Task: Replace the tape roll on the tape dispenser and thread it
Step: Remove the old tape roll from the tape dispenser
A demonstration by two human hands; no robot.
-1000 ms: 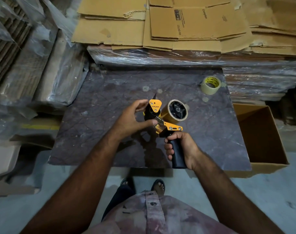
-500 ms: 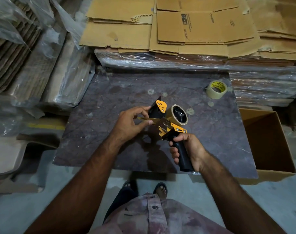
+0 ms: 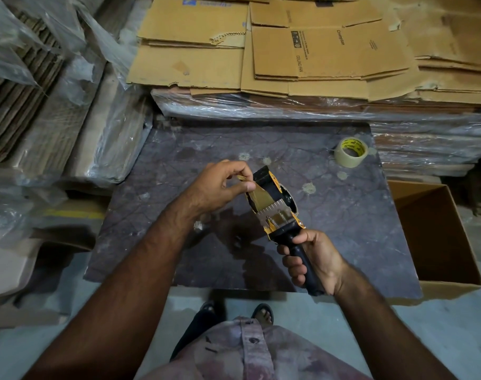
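A black and orange tape dispenser [image 3: 279, 212] is held above the dark stone table [image 3: 157, 223], its toothed blade turned toward me. My right hand [image 3: 313, 259] is wrapped around its black handle. My left hand [image 3: 220, 185] pinches the free end of a brown tape strip [image 3: 261, 196], which runs over the dispenser's front above the blade. The roll mounted on the dispenser is mostly hidden behind its body. A second, clear tape roll [image 3: 351, 151] with a yellow core lies flat at the table's far right corner.
Flattened cardboard sheets [image 3: 316, 50] on plastic-wrapped stacks stand behind the table. More wrapped bundles [image 3: 69, 111] lean at the left. An open cardboard box [image 3: 437, 237] sits on the floor at the table's right. My feet [image 3: 261, 315] are below the table's near edge.
The dispenser has been rotated, so its blade side faces me instead of the roll's side. My left hand has drawn the brown tape end up over the front.
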